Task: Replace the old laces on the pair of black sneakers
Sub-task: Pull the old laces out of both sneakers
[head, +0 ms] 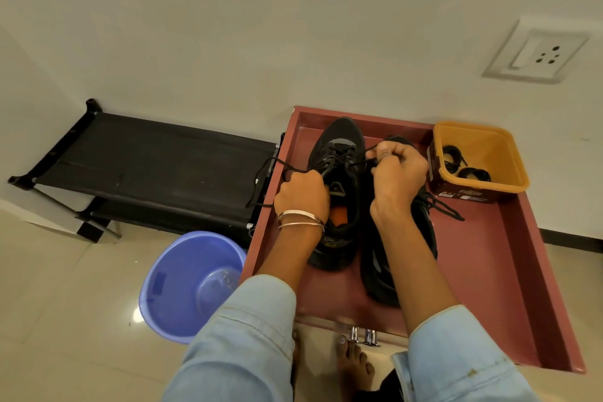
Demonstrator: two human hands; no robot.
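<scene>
here, left hand (301, 191) and right hand (396, 170) pinching lace (277, 161), fingers curled over sneaker (339, 153)

Both arms come in from 6 o'clock, light denim sleeves pushed up the forearms. The left hand (301, 192), bangles on its wrist, is curled into a fist. The right hand (396, 170), at its 2 o'clock, has fingertips pinched together, knuckles up.
</scene>
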